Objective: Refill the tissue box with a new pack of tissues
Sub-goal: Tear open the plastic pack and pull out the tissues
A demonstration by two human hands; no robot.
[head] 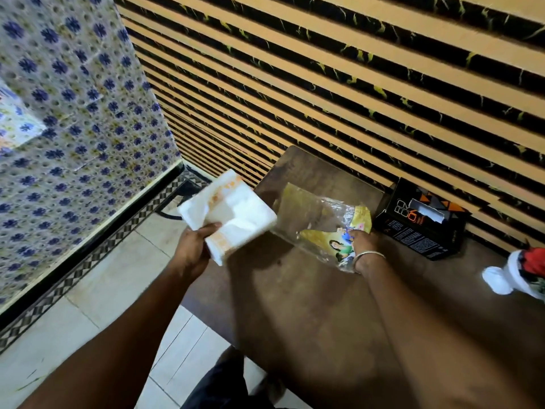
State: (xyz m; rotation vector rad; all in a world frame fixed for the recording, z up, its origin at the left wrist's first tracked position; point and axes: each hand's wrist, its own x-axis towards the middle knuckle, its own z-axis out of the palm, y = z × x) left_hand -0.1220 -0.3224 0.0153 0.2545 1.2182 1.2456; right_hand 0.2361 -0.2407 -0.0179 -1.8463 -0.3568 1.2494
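My left hand (193,249) grips a white stack of tissues (233,214) with pale orange print, held just off the left edge of the brown table (295,305). My right hand (361,242) pinches the clear and yellow plastic wrapper (321,219), which looks empty and rests partly on the table. The black tissue box (421,225) with orange triangles stands at the back right against the wall, its top slot showing white inside.
A red and white cloth item (522,276) lies at the table's right edge. A slatted orange and black wall (354,84) runs behind the table. A blue-flowered tiled wall (73,128) stands left, above pale floor tiles (103,290).
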